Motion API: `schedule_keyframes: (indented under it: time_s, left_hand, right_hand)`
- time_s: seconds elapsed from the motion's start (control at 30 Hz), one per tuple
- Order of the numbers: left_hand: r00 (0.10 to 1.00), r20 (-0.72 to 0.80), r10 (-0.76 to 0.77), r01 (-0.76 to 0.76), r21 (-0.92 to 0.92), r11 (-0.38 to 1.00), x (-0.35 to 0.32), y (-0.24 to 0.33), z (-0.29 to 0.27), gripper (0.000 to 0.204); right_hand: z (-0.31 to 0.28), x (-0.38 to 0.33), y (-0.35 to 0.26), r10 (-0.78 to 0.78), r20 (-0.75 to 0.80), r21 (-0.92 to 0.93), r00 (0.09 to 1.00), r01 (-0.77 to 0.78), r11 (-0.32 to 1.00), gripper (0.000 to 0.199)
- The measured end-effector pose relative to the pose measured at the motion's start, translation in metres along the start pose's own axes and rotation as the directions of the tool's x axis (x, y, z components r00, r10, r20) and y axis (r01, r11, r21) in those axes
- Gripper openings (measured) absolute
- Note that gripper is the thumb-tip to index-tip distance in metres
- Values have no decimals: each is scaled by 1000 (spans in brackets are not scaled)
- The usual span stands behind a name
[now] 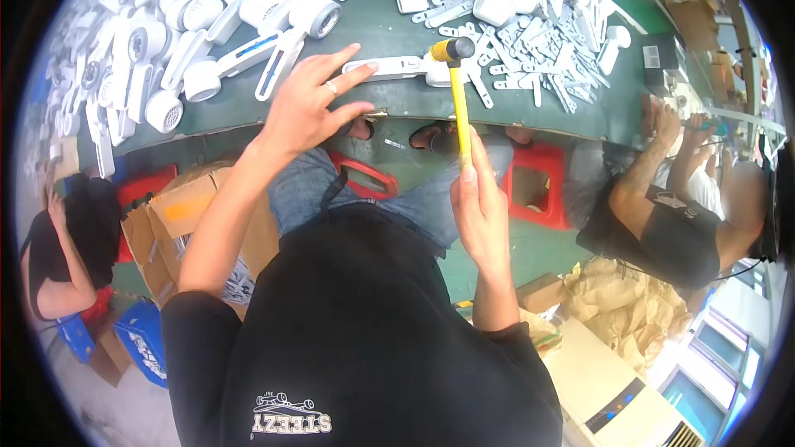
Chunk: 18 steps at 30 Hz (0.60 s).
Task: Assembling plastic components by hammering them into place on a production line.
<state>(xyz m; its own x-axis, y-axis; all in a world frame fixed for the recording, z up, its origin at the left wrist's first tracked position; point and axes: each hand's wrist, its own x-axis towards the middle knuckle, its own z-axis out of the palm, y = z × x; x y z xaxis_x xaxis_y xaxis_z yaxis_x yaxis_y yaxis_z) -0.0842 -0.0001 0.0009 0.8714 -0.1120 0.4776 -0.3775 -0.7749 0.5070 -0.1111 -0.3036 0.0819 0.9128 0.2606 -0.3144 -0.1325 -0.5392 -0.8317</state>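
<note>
From the head view, our right hand (480, 207) grips a yellow-handled hammer (460, 108), its head above the round end of a white handled piece (396, 67); we can't tell whether they touch. That piece lies across the front of the green surface (364, 16). Our left hand (310, 108) holds nothing, fingers spread by the piece's other end. We judge this piece partway through. Loose flat strips (538, 41) heaped to the right suggest plenty is left; which in the left-hand pile of white pieces (137, 41) are done, we cannot tell.
</note>
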Motion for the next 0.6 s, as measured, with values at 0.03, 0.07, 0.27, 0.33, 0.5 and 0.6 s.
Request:
schedule_keyframes:
  time_s: [0.03, 0.07, 0.27, 0.33, 0.5, 0.6]
  left_hand:
    - [998, -25, 50, -50, 13, 999, 1, -5, 6, 44]
    - [999, -37, 29, -30, -14, 999, 1, -7, 12, 41]
    - [995, -91, 32, -38, -60, 997, 7, -13, 25, 33]
    - [993, -116, 29, -41, -107, 993, 7, -13, 28, 34]
    - [991, -125, 41, -56, -113, 992, 10, -17, 29, 35]
    - [992, -119, 28, -43, -122, 992, 9, -14, 26, 35]
  right_hand:
    - [0, -2, -9, -2, -3, -33, 1000, 2, 999, 52]
    - [0, -3, -16, -3, -8, -69, 1000, 3, 998, 52]
    - [24, -23, -10, -198, -181, -80, 963, 186, 979, 54]
    - [42, 0, -1, -118, -133, -175, 984, 94, 980, 56]
    - [34, -5, -17, -144, -168, -145, 975, 120, 982, 55]
    - [46, 16, -9, -47, -90, -358, 995, 12, 934, 53]
